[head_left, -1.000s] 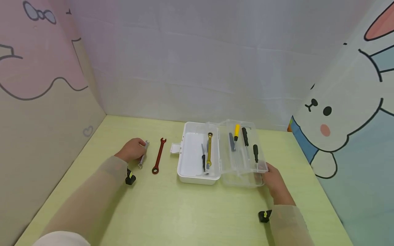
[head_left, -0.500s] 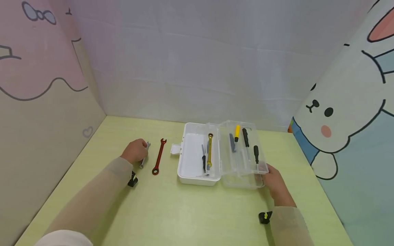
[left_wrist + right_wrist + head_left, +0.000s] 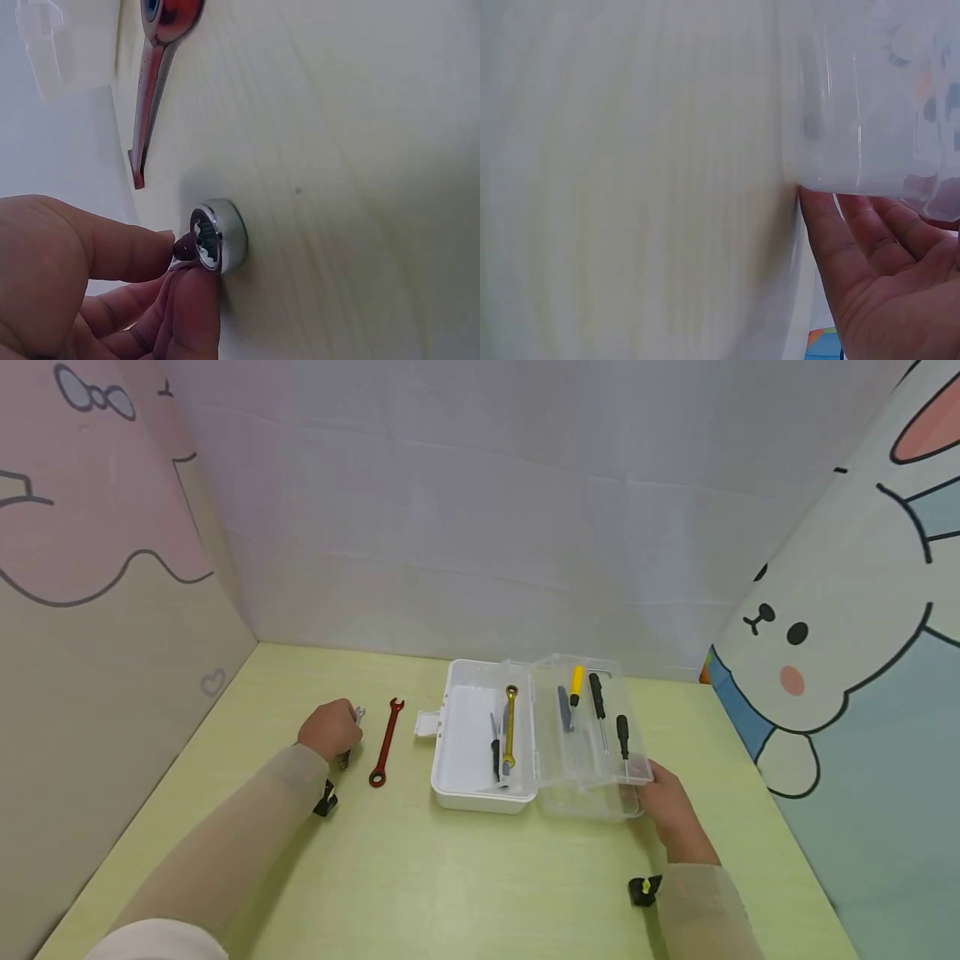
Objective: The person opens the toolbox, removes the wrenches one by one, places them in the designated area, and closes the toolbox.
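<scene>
My left hand (image 3: 330, 729) pinches a silver wrench (image 3: 229, 236) between thumb and fingers, low over the table; its ring end shows in the left wrist view and the hand covers its middle. To its right lies a red wrench (image 3: 386, 743). My right hand (image 3: 669, 802) grips the end of the clear plastic lid (image 3: 855, 142) of an open toolbox, fingers at its outer edge and the thumb seen through the plastic. A clear tray section (image 3: 551, 760) carries a yellow screwdriver (image 3: 576, 683), black screwdrivers (image 3: 623, 735) and a grey piece (image 3: 565, 708).
The white toolbox base (image 3: 467, 797) stands mid-table, its latch (image 3: 427, 722) folded out to the left. A gold wrench (image 3: 510, 727) and a small black-handled tool (image 3: 495, 756) lie at its right side. A white wall (image 3: 450, 527) closes off the back.
My left hand has shifted slightly right, its fingers now covering more of the silver wrench. My right hand and the toolbox stay where they were.
</scene>
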Demonstrator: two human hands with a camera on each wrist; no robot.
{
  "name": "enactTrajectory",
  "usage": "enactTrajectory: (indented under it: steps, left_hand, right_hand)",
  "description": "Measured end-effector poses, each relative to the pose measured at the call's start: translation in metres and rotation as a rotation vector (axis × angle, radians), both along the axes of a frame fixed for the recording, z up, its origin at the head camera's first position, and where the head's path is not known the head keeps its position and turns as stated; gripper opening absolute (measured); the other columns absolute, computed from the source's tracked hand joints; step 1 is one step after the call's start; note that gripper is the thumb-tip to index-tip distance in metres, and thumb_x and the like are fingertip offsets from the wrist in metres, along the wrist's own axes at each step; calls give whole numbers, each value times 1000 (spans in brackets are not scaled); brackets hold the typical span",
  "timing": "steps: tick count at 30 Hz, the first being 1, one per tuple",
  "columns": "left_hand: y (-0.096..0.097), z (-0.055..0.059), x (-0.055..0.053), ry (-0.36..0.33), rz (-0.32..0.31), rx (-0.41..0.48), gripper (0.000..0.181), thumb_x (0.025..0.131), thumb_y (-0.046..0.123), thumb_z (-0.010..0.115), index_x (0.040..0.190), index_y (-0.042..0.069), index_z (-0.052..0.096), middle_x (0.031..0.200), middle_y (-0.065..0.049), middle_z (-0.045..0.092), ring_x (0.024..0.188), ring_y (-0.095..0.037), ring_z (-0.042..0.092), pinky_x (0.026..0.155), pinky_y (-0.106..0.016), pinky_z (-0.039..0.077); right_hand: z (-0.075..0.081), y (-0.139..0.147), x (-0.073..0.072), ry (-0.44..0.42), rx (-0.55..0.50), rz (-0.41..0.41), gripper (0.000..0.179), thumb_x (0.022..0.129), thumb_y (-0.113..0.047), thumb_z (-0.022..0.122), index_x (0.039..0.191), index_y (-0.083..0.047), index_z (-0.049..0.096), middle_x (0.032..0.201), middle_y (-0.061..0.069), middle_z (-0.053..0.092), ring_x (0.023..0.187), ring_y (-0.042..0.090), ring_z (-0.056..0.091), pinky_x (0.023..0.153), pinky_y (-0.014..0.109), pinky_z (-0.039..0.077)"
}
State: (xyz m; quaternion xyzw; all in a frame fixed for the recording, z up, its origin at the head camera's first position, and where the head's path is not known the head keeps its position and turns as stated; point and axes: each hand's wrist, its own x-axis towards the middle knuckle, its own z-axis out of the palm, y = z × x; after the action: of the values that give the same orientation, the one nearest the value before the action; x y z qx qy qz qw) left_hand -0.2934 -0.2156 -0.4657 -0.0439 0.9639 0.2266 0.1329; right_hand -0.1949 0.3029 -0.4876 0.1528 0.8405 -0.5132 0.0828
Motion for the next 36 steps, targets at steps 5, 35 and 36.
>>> enactTrajectory:
  steps: [5,35,36]
  left_hand:
    - [0,-1,-1,17,-5,-18,22,93,6,57,112,-4,61,96,-14,67,74,-25,61,60,-35,48]
    - [38,35,-7,115,-191,-57,51,103,32,59,139,-3,55,114,-15,70,86,-25,64,77,-44,53]
    - [44,39,-7,122,-204,-50,51,103,33,59,140,-3,54,111,-14,71,85,-25,64,76,-43,53]
  right_hand:
    - [1,-1,1,2,-4,-3,56,112,-29,42,158,3,34,161,29,31,145,45,31,117,63,26]
    - [-2,1,1,-7,-16,1,57,110,-29,44,158,1,34,158,28,34,135,43,38,112,62,32]
    - [-2,1,1,-7,-15,1,58,110,-29,44,158,2,34,159,28,34,135,42,37,112,63,32]
